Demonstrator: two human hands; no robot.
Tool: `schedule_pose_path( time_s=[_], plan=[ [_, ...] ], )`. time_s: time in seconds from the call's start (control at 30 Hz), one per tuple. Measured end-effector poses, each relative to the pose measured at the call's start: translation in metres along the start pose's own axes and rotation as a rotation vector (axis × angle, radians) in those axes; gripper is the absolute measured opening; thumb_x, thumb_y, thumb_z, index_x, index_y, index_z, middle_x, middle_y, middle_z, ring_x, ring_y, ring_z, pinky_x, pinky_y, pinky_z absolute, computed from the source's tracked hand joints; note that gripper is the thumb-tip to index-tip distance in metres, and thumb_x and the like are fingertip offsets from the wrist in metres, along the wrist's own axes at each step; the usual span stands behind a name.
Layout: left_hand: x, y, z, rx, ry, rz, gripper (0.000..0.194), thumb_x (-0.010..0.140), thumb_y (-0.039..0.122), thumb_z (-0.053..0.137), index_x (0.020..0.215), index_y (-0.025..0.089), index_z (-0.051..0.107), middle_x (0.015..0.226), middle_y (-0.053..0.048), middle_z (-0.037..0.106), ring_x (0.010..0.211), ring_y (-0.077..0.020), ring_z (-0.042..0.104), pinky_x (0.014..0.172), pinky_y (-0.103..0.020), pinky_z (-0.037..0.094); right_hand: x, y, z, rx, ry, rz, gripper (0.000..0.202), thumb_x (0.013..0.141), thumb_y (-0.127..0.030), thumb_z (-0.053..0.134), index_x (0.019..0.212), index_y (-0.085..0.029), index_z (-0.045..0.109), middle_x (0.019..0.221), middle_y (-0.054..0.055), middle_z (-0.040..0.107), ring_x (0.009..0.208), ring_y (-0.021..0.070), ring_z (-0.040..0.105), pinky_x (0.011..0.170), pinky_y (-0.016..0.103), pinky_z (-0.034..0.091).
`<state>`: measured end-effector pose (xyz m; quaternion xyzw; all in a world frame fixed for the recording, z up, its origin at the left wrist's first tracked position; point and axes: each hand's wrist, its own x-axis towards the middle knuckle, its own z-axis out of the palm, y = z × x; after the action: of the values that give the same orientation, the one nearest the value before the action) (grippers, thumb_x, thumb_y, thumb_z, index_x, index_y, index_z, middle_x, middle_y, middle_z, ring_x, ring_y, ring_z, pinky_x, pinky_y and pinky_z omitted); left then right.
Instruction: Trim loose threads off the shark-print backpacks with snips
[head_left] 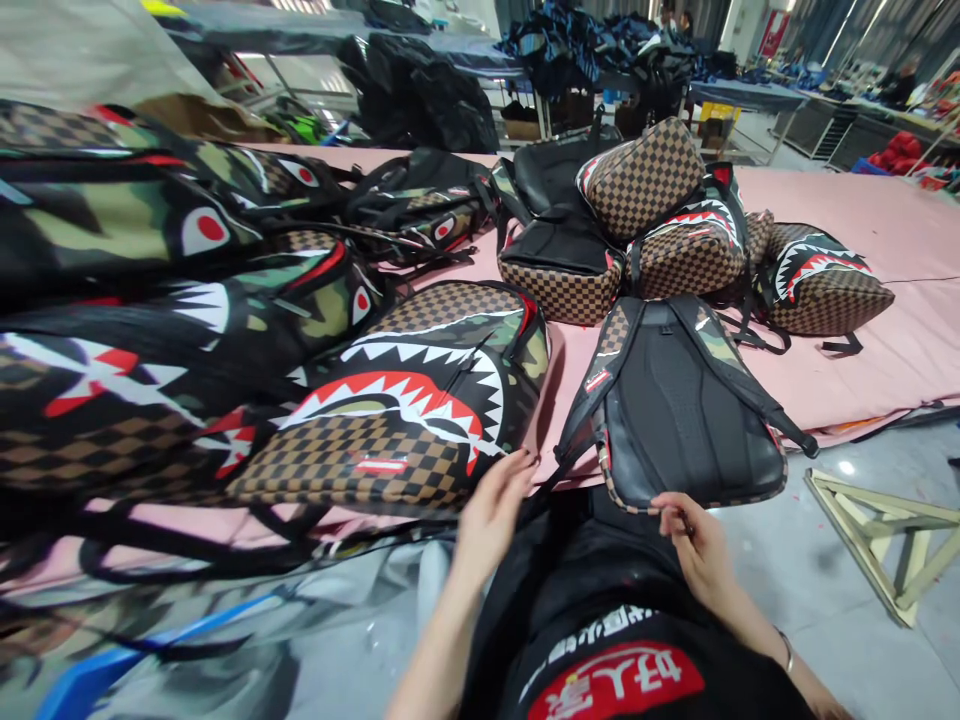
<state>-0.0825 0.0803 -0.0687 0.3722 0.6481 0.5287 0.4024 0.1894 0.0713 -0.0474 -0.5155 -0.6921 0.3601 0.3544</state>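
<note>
A backpack [675, 400] lies with its black padded back and straps facing up, at the front edge of the pink-covered table. At its lower rim, my right hand [690, 540] has its fingers curled on the checkered edge. My left hand [496, 500] is between this backpack and a brown checkered backpack [397, 400] with a shark-mouth print, fingertips near the latter's lower right corner. Its fingers are slightly bent, with nothing visible in them.
More shark-print backpacks [127, 380] are piled at the left. Others [645, 180] are stacked at the back centre, one [817, 280] to their right. A pale triangular frame [892, 540] stands at the right, beside the pink table [900, 350]. Distant people are at the back.
</note>
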Motion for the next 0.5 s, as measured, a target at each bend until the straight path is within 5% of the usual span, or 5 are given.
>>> schedule_pose_path(
  time_s=[0.13,0.23,0.33,0.5],
  plan=[
    [0.047,-0.015,0.051,0.026,-0.124,-0.161,0.054,0.063,0.041,0.068,0.107,0.013,0.057,0.118,-0.017,0.058,0.111,-0.0275,0.054,0.091,-0.040,0.043,-0.002,-0.008,0.000,-0.030,-0.020,0.124,0.016,0.084,-0.034,0.049,0.091,-0.020,0.052,0.075,0.001,0.060,0.068,0.0147,0.058,0.064,0.025,0.046],
    [0.060,-0.012,0.057,-0.001,-0.250,-0.199,0.045,0.057,0.043,0.072,0.087,0.011,0.062,0.086,-0.013,0.068,0.080,-0.0242,0.064,0.070,-0.035,0.050,-0.006,-0.004,-0.005,-0.018,0.006,0.210,0.023,0.081,-0.032,0.053,0.101,-0.020,0.049,0.080,0.001,0.059,0.072,0.0154,0.058,0.067,0.026,0.046],
    [0.040,0.009,0.044,-0.053,-0.297,-0.195,0.044,0.060,0.052,0.067,0.081,0.013,0.058,0.065,-0.003,0.062,0.059,-0.0159,0.059,0.057,-0.028,0.047,-0.006,-0.002,-0.009,0.086,0.026,0.237,0.019,0.081,-0.034,0.053,0.092,-0.019,0.053,0.080,0.002,0.059,0.075,0.0151,0.056,0.070,0.026,0.045],
    [-0.025,0.065,0.044,-0.287,-0.418,-0.066,0.037,0.066,0.044,0.069,0.083,0.015,0.054,0.063,-0.001,0.062,0.060,-0.0131,0.057,0.061,-0.025,0.046,0.014,-0.025,-0.005,0.445,-0.070,0.315,0.034,0.080,-0.048,0.052,0.071,-0.016,0.058,0.056,-0.002,0.049,0.047,0.0079,0.042,0.049,0.022,0.039]
  ],
)
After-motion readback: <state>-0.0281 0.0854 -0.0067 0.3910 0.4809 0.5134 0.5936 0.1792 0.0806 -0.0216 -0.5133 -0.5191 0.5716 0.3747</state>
